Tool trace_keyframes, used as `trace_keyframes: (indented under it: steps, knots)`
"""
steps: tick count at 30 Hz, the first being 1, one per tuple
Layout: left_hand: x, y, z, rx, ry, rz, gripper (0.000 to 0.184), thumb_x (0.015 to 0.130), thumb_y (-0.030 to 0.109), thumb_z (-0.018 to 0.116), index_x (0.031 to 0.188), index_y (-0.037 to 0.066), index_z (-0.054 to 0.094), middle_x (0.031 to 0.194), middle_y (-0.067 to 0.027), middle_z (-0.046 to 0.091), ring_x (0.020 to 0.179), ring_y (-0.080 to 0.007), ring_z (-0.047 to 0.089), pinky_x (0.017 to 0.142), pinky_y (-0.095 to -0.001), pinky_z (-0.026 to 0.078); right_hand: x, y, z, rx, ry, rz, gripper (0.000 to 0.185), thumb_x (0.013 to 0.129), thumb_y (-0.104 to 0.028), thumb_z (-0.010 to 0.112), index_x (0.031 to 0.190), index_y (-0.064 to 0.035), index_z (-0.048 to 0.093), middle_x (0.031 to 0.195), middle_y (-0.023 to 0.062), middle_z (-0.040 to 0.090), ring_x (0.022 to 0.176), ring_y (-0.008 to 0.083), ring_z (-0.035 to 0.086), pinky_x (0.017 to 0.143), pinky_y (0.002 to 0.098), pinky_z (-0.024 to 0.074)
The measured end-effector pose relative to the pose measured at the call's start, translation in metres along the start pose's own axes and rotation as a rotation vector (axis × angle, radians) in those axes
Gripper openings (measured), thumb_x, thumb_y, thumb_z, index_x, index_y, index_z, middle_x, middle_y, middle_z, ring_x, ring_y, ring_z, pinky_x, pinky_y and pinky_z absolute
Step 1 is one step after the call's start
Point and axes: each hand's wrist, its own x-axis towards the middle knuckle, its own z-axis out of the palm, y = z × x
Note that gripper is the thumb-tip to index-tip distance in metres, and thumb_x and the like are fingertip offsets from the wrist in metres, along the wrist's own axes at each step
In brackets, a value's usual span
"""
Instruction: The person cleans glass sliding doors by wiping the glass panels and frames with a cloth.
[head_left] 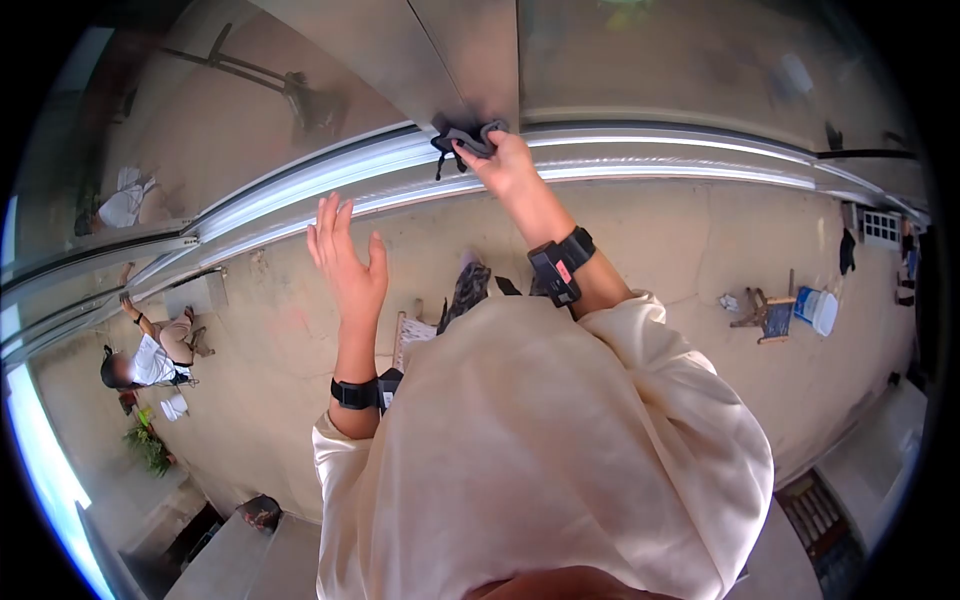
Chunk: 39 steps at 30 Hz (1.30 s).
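Note:
My right hand (508, 165) grips a dark grey cloth (470, 138), with fingers closed round its edge. It presses the cloth at the foot of a wide metal post (455, 60), just above the shiny metal track (400, 158). A black strip hangs from the cloth's left side. Lower and to the left, my left hand (350, 260) is held with its fingers stretched out and nothing in it. Its fingertips are close to the track; whether they touch it I cannot tell. Glass panels (650, 70) stand on both sides of the post.
At the left, another person (155, 355) crouches by the track, with a white bucket (174, 407) and a green plant (148, 445) nearby. On the right stand a small wooden stool (770, 317) and a blue and white bucket (820, 310). A patterned seat (415, 335) is partly hidden beneath me.

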Motion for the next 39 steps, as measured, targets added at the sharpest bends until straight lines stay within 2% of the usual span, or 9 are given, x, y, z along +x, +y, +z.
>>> trace_keyframes:
  steps: [2, 7, 13, 17, 20, 24, 27, 32, 39]
  knots:
    - [-0.004, -0.016, 0.001, -0.013, -0.027, 0.000, 0.050, 0.078, 0.007, 0.060, 0.126, 0.003, 0.047, 0.137, -0.0151, 0.043, 0.132, -0.0336, 0.036, 0.109, -0.0525, 0.021, -0.047, -0.001, 0.038, -0.031, -0.046, -0.029, 0.032, 0.098, -0.008, 0.032, 0.126, 0.0056, 0.036, 0.130, 0.0227, 0.041, 0.120, 0.0389, 0.045, 0.102, 0.0566, 0.0396]
    - [-0.005, -0.026, 0.009, -0.015, -0.099, 0.023, 0.049, 0.079, 0.007, 0.059, 0.126, 0.002, 0.047, 0.137, -0.0158, 0.043, 0.130, -0.0346, 0.037, 0.108, -0.0518, 0.023, -0.031, -0.016, 0.014, 0.095, -0.133, 0.045, 0.027, 0.097, -0.007, 0.034, 0.121, 0.0042, 0.038, 0.126, 0.0238, 0.042, 0.119, 0.0406, 0.044, 0.101, 0.0571, 0.0399]
    - [-0.008, -0.023, 0.008, 0.038, -0.131, 0.031, 0.049, 0.080, 0.007, 0.059, 0.127, 0.002, 0.046, 0.137, -0.0159, 0.043, 0.130, -0.0336, 0.037, 0.108, -0.0514, 0.024, 0.054, -0.043, -0.052, -0.011, 0.148, -0.173, 0.021, 0.091, -0.001, 0.036, 0.110, 0.0034, 0.044, 0.118, 0.0221, 0.046, 0.110, 0.0420, 0.049, 0.093, 0.0668, 0.0413]
    - [-0.016, -0.020, -0.003, 0.069, -0.167, -0.019, 0.049, 0.080, 0.007, 0.059, 0.128, 0.003, 0.046, 0.138, -0.0154, 0.043, 0.131, -0.0327, 0.037, 0.108, -0.0515, 0.023, 0.057, -0.043, -0.053, 0.069, 0.154, -0.115, 0.023, 0.090, 0.000, 0.036, 0.111, -0.0003, 0.046, 0.117, 0.0209, 0.048, 0.104, 0.0390, 0.052, 0.094, 0.0648, 0.0422]
    - [-0.022, -0.022, -0.002, 0.079, -0.169, -0.026, 0.050, 0.080, 0.007, 0.059, 0.129, 0.003, 0.045, 0.138, -0.0149, 0.043, 0.132, -0.0324, 0.037, 0.108, -0.0516, 0.024, -0.016, -0.027, 0.001, -0.221, -0.018, -0.281, 0.024, 0.089, 0.000, 0.040, 0.112, -0.0049, 0.045, 0.113, 0.0120, 0.051, 0.106, 0.0291, 0.052, 0.092, 0.0543, 0.0458]
    - [-0.023, -0.016, 0.005, 0.055, -0.179, 0.018, 0.051, 0.080, 0.007, 0.059, 0.130, 0.003, 0.045, 0.138, -0.0143, 0.043, 0.132, -0.0313, 0.037, 0.108, -0.0513, 0.024, -0.029, -0.022, 0.017, -0.182, -0.045, -0.303, 0.024, 0.086, 0.000, 0.044, 0.108, -0.0087, 0.046, 0.108, 0.0076, 0.052, 0.098, 0.0233, 0.053, 0.086, 0.0441, 0.0461]
    - [-0.018, -0.006, 0.007, 0.075, -0.211, 0.016, 0.051, 0.081, 0.008, 0.059, 0.130, 0.003, 0.045, 0.138, -0.0142, 0.044, 0.132, -0.0307, 0.037, 0.108, -0.0510, 0.024, 0.012, -0.018, -0.008, -0.109, 0.117, -0.293, 0.017, 0.087, 0.002, 0.043, 0.103, -0.0019, 0.049, 0.106, 0.0128, 0.051, 0.097, 0.0283, 0.054, 0.087, 0.0497, 0.0479]
    - [-0.021, 0.008, 0.009, 0.056, -0.204, 0.031, 0.051, 0.080, 0.008, 0.059, 0.129, 0.003, 0.045, 0.138, -0.0142, 0.044, 0.132, -0.0305, 0.037, 0.109, -0.0509, 0.023, 0.028, 0.006, -0.018, -0.224, 0.142, -0.406, 0.043, 0.088, 0.002, 0.041, 0.127, -0.0144, 0.041, 0.116, 0.0067, 0.049, 0.108, 0.0237, 0.050, 0.094, 0.0449, 0.0440]
    - [-0.030, 0.016, 0.019, 0.038, -0.226, 0.059, 0.051, 0.080, 0.007, 0.059, 0.129, 0.002, 0.044, 0.138, -0.0155, 0.043, 0.132, -0.0327, 0.036, 0.109, -0.0526, 0.022, 0.022, 0.006, -0.018, -0.017, 0.155, -0.318, 0.040, 0.088, 0.003, 0.042, 0.124, -0.0137, 0.044, 0.116, 0.0066, 0.049, 0.108, 0.0248, 0.051, 0.094, 0.0455, 0.0445]
